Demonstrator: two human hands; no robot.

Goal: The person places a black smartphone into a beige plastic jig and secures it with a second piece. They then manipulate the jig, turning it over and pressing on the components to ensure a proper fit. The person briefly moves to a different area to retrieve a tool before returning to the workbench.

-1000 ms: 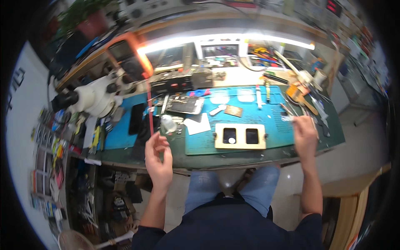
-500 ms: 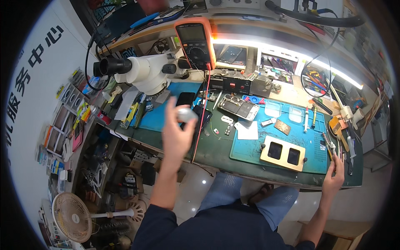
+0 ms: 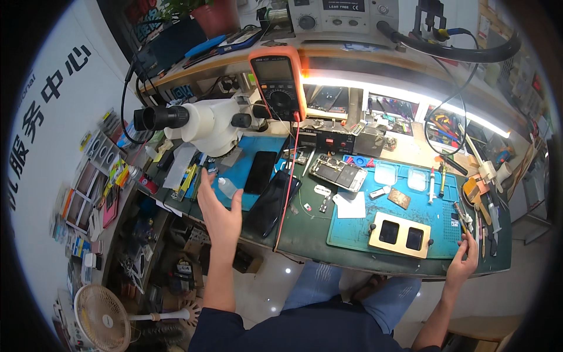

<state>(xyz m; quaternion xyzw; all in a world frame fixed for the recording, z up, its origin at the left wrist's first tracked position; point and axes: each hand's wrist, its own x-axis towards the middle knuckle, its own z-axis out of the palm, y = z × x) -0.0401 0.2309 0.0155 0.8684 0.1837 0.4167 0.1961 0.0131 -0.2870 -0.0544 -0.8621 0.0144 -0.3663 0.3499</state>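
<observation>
My left hand (image 3: 220, 217) is over the blue mat's left part, thumb and fingers spread around a small clear squeeze bottle (image 3: 226, 187) with a pale tip. The bottle appears to stand on the mat, loose between the fingers. Just right of it lie two black phones, a smaller one (image 3: 261, 171) and a larger one (image 3: 272, 204). At the bench's right front, my right hand (image 3: 463, 263) pinches the near end of a slim tool (image 3: 463, 218); its exact kind is hard to make out.
An opened phone (image 3: 338, 171) and a gold-coloured fixture (image 3: 400, 235) lie on the right-hand blue mat (image 3: 346, 233). A white microscope (image 3: 205, 124) and an orange multimeter (image 3: 278, 82) stand behind. A red lead (image 3: 287, 193) crosses the bench. Syringes (image 3: 432, 186) lie at the right.
My left hand has moved left with the bottle, set it down on the mat and spread its fingers. The larger black phone shows more fully. My right hand stays by the slim tool.
</observation>
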